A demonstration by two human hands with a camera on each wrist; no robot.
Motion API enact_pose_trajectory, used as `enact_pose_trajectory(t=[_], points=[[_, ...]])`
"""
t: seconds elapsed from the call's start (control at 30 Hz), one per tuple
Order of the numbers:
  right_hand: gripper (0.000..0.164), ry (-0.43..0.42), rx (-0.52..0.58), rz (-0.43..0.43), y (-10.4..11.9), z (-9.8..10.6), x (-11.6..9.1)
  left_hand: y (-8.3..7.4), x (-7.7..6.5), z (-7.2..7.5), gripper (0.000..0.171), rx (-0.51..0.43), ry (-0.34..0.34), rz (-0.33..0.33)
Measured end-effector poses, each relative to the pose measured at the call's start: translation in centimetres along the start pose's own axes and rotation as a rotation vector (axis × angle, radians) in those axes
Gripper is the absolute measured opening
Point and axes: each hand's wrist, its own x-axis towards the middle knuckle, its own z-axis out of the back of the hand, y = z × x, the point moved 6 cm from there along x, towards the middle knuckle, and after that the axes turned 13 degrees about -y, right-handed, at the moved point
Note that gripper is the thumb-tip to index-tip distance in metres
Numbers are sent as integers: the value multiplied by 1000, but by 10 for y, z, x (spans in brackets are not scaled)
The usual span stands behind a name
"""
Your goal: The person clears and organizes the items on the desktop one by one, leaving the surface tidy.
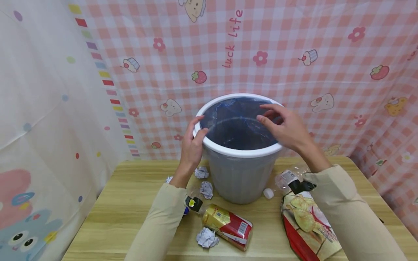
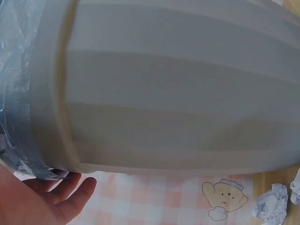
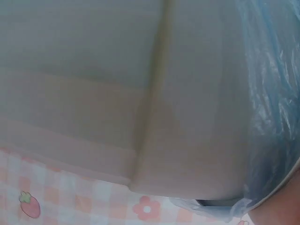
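Grey bin (image 1: 241,177) stands upright mid-frame, thin liner (image 1: 235,119) inside, mouth between both hands. Left hand (image 1: 192,143) grips the white rim (image 1: 241,153) at its left, so it's closer; right hand (image 1: 287,127) is over the right side, fingers loosely bent, nothing held afaict.

Wood-grain table (image 1: 130,206) with bin (image 1: 241,177) standing on it, plus paper balls (image 1: 207,237), drink can (image 1: 228,225), plastic bottles (image 1: 282,183), snack bag (image 1: 308,224).
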Motion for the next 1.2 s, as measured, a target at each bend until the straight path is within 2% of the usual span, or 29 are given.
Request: enact_pose_trajectory(t=[0.27,0.67,0.87,1.0,1.1,1.2], points=[[38,-193,105,87,-2,14,-7,0,0,0,45,-4,7,1],[32,-415,211,114,-14,49,-25,0,1,0,45,-16,14,-2],[33,-465,204,68,-34,64,-36,1,2,1,45,-25,16,14],[33,-463,189,-8,-54,69,-43,0,2,1,46,-22,20,24],[32,-461,174,-67,-70,71,-47,-8,-1,1,46,-16,25,27],[32,-456,169,-109,-84,72,-50,-23,-8,2,46,-7,28,25]])
